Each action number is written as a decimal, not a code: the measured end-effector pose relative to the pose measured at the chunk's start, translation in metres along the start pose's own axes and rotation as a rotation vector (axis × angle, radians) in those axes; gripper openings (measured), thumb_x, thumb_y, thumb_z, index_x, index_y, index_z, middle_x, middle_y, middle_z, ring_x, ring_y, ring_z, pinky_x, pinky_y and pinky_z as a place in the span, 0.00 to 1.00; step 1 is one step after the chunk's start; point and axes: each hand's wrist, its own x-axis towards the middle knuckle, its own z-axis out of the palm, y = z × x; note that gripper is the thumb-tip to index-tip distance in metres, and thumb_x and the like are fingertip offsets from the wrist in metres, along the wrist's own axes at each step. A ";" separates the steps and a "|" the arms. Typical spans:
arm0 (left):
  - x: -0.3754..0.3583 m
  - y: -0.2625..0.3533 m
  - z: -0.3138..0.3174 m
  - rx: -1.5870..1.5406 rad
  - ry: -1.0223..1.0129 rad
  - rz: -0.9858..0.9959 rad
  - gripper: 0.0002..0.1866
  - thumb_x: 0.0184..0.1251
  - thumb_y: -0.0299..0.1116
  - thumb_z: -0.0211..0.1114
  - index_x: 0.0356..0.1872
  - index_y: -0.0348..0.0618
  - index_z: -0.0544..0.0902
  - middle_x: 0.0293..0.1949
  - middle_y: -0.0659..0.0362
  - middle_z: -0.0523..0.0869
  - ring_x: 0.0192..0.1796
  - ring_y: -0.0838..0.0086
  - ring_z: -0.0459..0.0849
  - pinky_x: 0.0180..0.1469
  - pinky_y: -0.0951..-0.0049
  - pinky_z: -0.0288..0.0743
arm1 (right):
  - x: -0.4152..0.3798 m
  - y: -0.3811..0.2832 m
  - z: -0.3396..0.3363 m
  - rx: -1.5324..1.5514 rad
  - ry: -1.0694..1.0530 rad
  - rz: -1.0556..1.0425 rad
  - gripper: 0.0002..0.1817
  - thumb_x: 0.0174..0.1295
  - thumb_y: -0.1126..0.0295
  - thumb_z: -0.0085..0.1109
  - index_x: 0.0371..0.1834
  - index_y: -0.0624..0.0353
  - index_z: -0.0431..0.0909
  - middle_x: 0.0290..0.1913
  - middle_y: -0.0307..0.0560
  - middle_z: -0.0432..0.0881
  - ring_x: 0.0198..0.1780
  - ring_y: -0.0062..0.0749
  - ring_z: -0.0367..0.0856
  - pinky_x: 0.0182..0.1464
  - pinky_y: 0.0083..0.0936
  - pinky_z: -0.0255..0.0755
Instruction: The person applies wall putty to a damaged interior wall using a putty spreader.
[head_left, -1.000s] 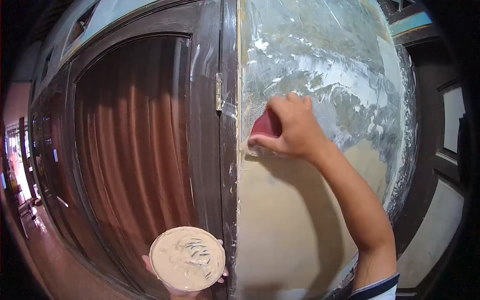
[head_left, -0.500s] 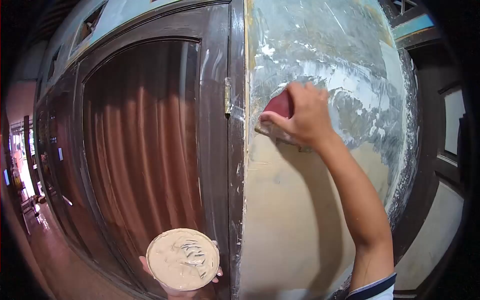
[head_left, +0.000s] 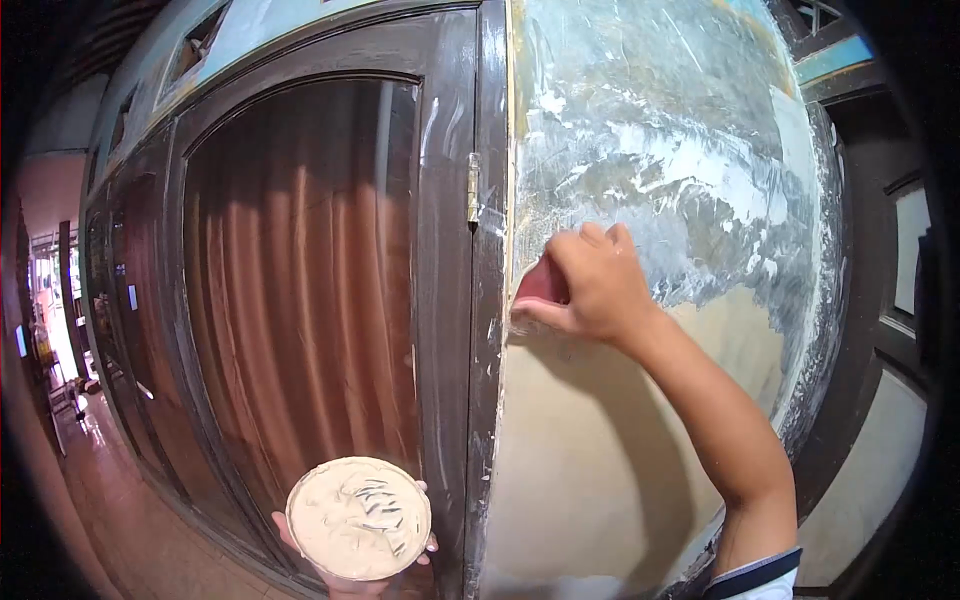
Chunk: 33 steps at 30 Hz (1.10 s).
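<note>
My right hand (head_left: 595, 285) is closed around a dark red putty spreader (head_left: 543, 285), pressed to the wall beside the door frame. Its working edge is mostly hidden by my fingers and the angle. Below the spreader the wall (head_left: 570, 440) wears a smooth cream coat; above, it is bare grey-blue with white patches. Low in the view, my left hand (head_left: 352, 588) supports a round tub of cream putty (head_left: 345, 520) from beneath, fingertips showing on both sides. Dark grooves mark the putty's surface, right of centre.
A dark wooden door (head_left: 445, 300) with a brass hinge (head_left: 473, 188) and a brown curtain (head_left: 300, 300) behind its glass stands left of the wall. Another dark frame (head_left: 850, 330) borders the wall on the right. A tiled floor (head_left: 150, 540) runs back at left.
My right hand has moved down and left with the spreader, closer to the door frame. The tub stays low in my left hand. The whole view has shifted slightly.
</note>
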 end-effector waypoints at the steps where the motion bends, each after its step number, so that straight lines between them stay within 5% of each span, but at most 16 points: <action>1: 0.000 -0.001 0.003 -0.022 0.029 0.011 0.69 0.51 0.93 0.45 0.79 0.38 0.64 0.64 0.17 0.73 0.38 0.25 0.85 0.26 0.36 0.85 | 0.000 0.002 0.008 -0.035 0.035 -0.021 0.33 0.50 0.36 0.77 0.40 0.54 0.78 0.35 0.45 0.80 0.43 0.45 0.78 0.51 0.45 0.65; 5: -0.003 -0.005 0.013 -0.041 0.079 0.009 0.68 0.52 0.92 0.44 0.78 0.38 0.65 0.63 0.17 0.74 0.38 0.25 0.85 0.26 0.36 0.86 | 0.028 0.038 0.004 -0.157 0.345 0.200 0.34 0.51 0.36 0.77 0.40 0.56 0.77 0.34 0.45 0.78 0.39 0.45 0.76 0.48 0.41 0.63; 8: -0.005 -0.002 0.004 0.022 0.032 0.020 0.68 0.52 0.93 0.44 0.78 0.38 0.65 0.63 0.17 0.74 0.38 0.25 0.85 0.27 0.37 0.86 | 0.015 0.029 -0.012 -0.054 0.229 0.207 0.33 0.52 0.35 0.75 0.39 0.53 0.77 0.35 0.45 0.81 0.41 0.47 0.77 0.47 0.47 0.65; 12: -0.005 -0.003 0.008 -0.028 0.078 0.005 0.67 0.52 0.92 0.45 0.78 0.40 0.65 0.64 0.18 0.73 0.39 0.25 0.85 0.28 0.36 0.87 | -0.035 -0.018 0.004 -0.023 -0.039 -0.082 0.32 0.52 0.35 0.74 0.36 0.52 0.76 0.33 0.43 0.77 0.41 0.43 0.76 0.47 0.44 0.64; 19: -0.014 0.005 -0.015 -0.059 -0.007 -0.079 0.69 0.48 0.93 0.48 0.80 0.43 0.63 0.68 0.18 0.68 0.41 0.22 0.83 0.30 0.33 0.86 | 0.007 0.043 -0.018 -0.160 0.414 0.337 0.33 0.48 0.36 0.78 0.36 0.54 0.77 0.34 0.46 0.81 0.37 0.47 0.78 0.47 0.43 0.65; 24: -0.015 0.005 -0.016 -0.094 0.025 -0.069 0.69 0.50 0.93 0.47 0.80 0.42 0.62 0.68 0.18 0.68 0.41 0.22 0.83 0.31 0.32 0.86 | -0.045 -0.024 0.004 -0.012 0.011 -0.038 0.30 0.51 0.36 0.75 0.37 0.50 0.76 0.33 0.42 0.78 0.39 0.43 0.77 0.48 0.43 0.65; 27: -0.013 0.007 -0.014 -0.034 0.020 -0.048 0.68 0.51 0.92 0.47 0.78 0.40 0.65 0.66 0.19 0.72 0.41 0.23 0.84 0.30 0.34 0.86 | -0.024 -0.006 0.014 -0.056 0.022 -0.055 0.31 0.52 0.36 0.75 0.37 0.51 0.76 0.33 0.43 0.79 0.39 0.44 0.77 0.47 0.44 0.66; 29: -0.013 0.010 -0.012 -0.003 -0.012 -0.069 0.68 0.51 0.92 0.47 0.77 0.39 0.66 0.65 0.20 0.73 0.41 0.24 0.84 0.30 0.35 0.86 | 0.004 0.017 0.003 -0.166 0.305 0.265 0.32 0.50 0.37 0.78 0.36 0.54 0.76 0.32 0.45 0.77 0.37 0.44 0.76 0.47 0.39 0.65; 33: -0.012 0.011 -0.021 0.007 -0.001 -0.064 0.69 0.49 0.93 0.47 0.77 0.39 0.66 0.65 0.19 0.73 0.41 0.23 0.84 0.29 0.35 0.85 | -0.010 0.006 -0.011 -0.066 0.207 0.237 0.32 0.52 0.36 0.76 0.36 0.53 0.77 0.32 0.44 0.79 0.38 0.45 0.77 0.46 0.44 0.65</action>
